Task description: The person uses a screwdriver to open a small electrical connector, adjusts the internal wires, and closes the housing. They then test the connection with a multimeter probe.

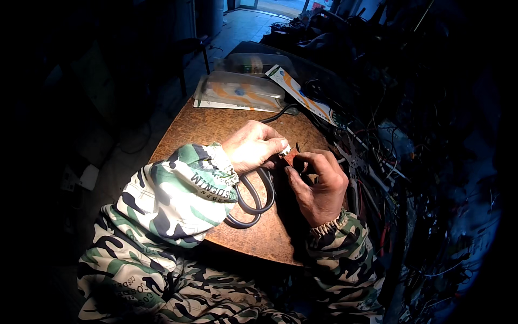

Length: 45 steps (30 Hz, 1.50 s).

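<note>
Over the wooden tabletop [183, 132] my two hands meet. My left hand [252, 146] is closed, its thumb and fingers pinching a small white part [285, 149]. Up against that part is a small reddish-brown piece [291, 157], pinched between the thumb and forefinger of my right hand [322, 183]. What kind of parts these are is too small to tell, and the fingers hide some of them. A thick black cable [271, 190] lies in loops below my left hand, and a stretch of it runs out beyond the hand toward the packages.
Clear plastic packaging [245, 86] with printed card lies at the table's far end. Beside it leans a white-and-orange card [302, 94]. Along the right, pliers-like tools [353, 162] and a dark tangle of wires [396, 173] crowd the edge. A dark stool [189, 48] stands at far left.
</note>
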Available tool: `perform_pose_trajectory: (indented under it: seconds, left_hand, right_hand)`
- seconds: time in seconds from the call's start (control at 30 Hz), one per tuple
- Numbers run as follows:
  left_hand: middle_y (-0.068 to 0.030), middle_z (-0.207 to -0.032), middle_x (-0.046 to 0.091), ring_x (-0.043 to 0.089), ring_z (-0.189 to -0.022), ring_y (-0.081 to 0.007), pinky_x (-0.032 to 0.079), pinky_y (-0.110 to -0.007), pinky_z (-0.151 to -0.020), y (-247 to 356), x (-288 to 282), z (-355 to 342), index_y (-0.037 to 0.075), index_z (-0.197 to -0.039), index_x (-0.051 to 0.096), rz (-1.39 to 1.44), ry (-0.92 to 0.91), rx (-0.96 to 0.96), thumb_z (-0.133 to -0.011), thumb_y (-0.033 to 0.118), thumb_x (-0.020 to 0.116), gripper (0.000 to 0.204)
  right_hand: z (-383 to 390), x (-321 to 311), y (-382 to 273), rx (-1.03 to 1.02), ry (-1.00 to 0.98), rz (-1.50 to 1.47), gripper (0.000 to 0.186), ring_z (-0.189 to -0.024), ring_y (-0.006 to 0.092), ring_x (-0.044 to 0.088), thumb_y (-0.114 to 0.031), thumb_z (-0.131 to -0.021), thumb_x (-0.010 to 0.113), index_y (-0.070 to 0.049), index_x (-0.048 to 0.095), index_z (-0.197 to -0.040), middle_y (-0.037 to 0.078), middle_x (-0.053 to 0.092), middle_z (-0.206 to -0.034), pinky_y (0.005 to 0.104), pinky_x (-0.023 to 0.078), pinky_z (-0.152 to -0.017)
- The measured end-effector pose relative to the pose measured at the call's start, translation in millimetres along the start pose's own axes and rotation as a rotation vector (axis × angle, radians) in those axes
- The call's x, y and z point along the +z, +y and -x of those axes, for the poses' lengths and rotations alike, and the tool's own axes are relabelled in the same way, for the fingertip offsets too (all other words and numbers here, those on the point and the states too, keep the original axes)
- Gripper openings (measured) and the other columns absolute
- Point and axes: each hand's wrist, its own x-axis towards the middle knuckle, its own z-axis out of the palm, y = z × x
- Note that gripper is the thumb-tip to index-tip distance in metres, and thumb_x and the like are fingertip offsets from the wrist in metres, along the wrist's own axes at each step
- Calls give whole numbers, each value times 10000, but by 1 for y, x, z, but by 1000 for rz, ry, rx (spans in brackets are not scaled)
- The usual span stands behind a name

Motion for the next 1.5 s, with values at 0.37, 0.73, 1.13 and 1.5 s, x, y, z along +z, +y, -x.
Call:
perform_pose_trajectory:
  seconds: [0.37,0.73,1.13,1.5]
  left_hand:
    - [-71,-820,706,616,-699,-91,512,-242,-641,-3,3,0,-71,-994,713,-109,70,48,-973,165,636,250]
    - [-175,-805,731,681,-736,-198,531,-348,-709,-6,6,1,-48,-947,750,-160,145,136,-899,242,674,304]
    - [-227,-898,739,725,-857,-266,552,-366,-801,-12,4,-5,-44,-983,751,-166,123,117,-891,268,680,333]
    - [-145,-836,737,665,-766,-154,534,-312,-721,-8,6,-2,-62,-947,738,-236,153,143,-924,203,667,276]
  right_hand:
    - [0,6,-3,-111,37,69,332,-785,238,672,-14,-736,817,-1,676,-1037,144,644,-963,312,549,-675]
    - [-3,9,-1,-162,69,117,350,-767,228,664,-3,-715,832,-2,690,-1035,139,645,-952,311,550,-648]
    - [0,15,1,-219,84,202,336,-738,243,649,-11,-706,837,-35,699,-1012,134,644,-929,319,537,-613]
    - [-3,13,-7,-120,31,172,335,-745,217,651,-1,-732,828,-20,673,-1029,122,642,-929,315,534,-629]
